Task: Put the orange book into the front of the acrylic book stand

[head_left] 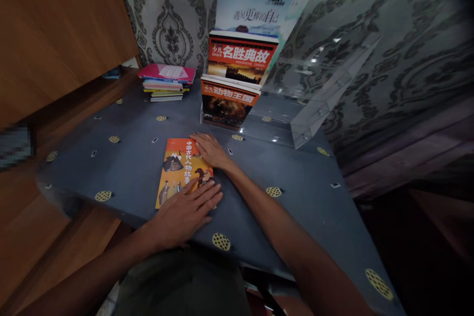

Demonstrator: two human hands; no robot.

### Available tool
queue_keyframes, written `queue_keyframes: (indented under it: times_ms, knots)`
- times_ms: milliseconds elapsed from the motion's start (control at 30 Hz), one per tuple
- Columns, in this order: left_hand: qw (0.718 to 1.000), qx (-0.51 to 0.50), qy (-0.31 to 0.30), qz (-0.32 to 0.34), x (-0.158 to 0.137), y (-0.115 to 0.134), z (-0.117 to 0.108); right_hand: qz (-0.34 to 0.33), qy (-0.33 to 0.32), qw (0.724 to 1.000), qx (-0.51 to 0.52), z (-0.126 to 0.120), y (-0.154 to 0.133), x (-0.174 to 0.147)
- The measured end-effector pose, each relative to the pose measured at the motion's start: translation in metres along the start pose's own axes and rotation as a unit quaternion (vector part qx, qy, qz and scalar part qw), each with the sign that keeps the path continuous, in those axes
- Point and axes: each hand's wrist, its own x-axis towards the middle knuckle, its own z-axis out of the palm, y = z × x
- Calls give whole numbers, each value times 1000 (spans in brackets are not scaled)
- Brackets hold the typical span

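Observation:
An orange and yellow book (177,163) lies closed on the blue tablecloth, its cover printed with white lettering, figures and a horse. Across the lower right part of the cover rests my left hand (188,210), flat with fingers stretched out toward the right. My right hand (211,150) lies over the book's upper right corner, fingers extended and pointing left. Neither hand is wrapped round anything. Parts of the cover's right side are hidden beneath the two hands.
A clear display rack (311,123) stands at the back, holding several books, among them a red-orange book (229,103) in its lowest tier. Left of it sits a stack of books (166,81). The table (303,187) meets a patterned curtain behind and a wooden cabinet (62,24) at left.

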Motion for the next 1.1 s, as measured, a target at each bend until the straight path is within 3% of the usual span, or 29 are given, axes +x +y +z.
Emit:
queue_keyframes:
  times_ms: [267,500,867,1100]
  knots:
    - [997,-56,-40,17,3,-13,-5,-2,29,1000,2,-3,5,-2]
    - [995,-76,-45,39,15,-21,-3,46,34,998,-24,-12,6,-5]
    - [991,-127,21,48,12,-11,5,63,33,995,-71,-18,-10,-13]
    - [986,-159,23,50,12,-14,3,85,25,992,-86,-16,-31,-43]
